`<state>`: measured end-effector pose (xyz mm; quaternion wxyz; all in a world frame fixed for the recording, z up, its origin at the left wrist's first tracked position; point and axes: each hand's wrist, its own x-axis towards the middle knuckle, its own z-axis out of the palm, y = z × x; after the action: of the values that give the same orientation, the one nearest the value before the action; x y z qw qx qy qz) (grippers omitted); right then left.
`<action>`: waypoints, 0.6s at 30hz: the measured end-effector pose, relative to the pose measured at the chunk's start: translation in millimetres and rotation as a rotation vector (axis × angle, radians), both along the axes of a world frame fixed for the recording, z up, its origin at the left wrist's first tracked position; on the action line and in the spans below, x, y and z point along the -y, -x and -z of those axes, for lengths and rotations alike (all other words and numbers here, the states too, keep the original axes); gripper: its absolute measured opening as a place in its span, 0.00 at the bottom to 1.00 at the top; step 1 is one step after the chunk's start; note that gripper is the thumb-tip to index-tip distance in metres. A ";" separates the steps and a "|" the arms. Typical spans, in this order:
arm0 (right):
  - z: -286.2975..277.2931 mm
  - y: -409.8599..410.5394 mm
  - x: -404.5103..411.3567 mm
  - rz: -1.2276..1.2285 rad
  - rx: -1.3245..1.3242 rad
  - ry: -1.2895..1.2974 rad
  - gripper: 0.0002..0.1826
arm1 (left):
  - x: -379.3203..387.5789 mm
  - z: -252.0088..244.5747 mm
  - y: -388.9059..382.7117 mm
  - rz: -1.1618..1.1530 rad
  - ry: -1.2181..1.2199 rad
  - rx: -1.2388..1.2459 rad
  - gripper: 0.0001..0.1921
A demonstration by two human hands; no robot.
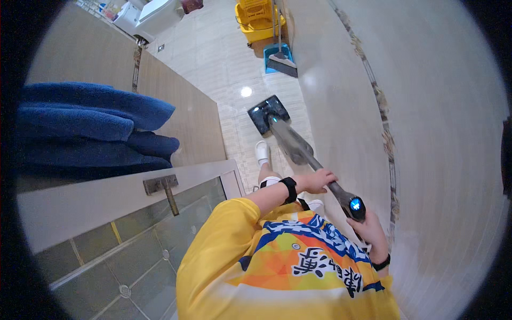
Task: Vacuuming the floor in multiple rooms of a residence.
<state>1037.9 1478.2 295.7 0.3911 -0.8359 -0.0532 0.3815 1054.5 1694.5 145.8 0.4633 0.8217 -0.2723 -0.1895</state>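
A grey cordless floor washer [294, 140] slants from my right side down to the light tiled floor [232, 86]. Its wide black cleaning head [269, 115] rests on the tiles ahead of my foot, with a small blue light at the neck. My left hand [319, 181] wraps around the shaft below the top end. Around the handle, behind the round lit display [355, 204], my right hand [370, 229] is closed; part of that grip is hidden by the display end. Both wrists wear black bands.
A tiled wall [440, 120] runs close on my right. Ahead stand a yellow mop bucket [256, 24], a broom [282, 64] and a blue dustpan [270, 51]. A white toilet [156, 18] is at the far left. Blue towels [92, 124] hang above a glass-panelled door [132, 248] with a metal handle [162, 185].
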 end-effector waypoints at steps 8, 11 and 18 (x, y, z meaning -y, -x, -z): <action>-117.7 78.6 43.7 0.031 -0.226 0.371 0.18 | 61.7 -26.5 26.9 0.355 -0.114 -0.330 0.26; -130.6 96.0 38.7 0.047 -0.243 0.374 0.18 | 56.8 -26.1 27.5 0.428 -0.137 -0.365 0.25; -137.0 111.1 12.1 0.095 -0.255 0.311 0.18 | 25.6 11.0 51.8 0.359 -0.143 -0.324 0.23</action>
<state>926.8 1466.1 432.7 0.2786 -0.8326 0.0959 0.4691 1002.7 1668.9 134.9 0.4006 0.7498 -0.3222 -0.4166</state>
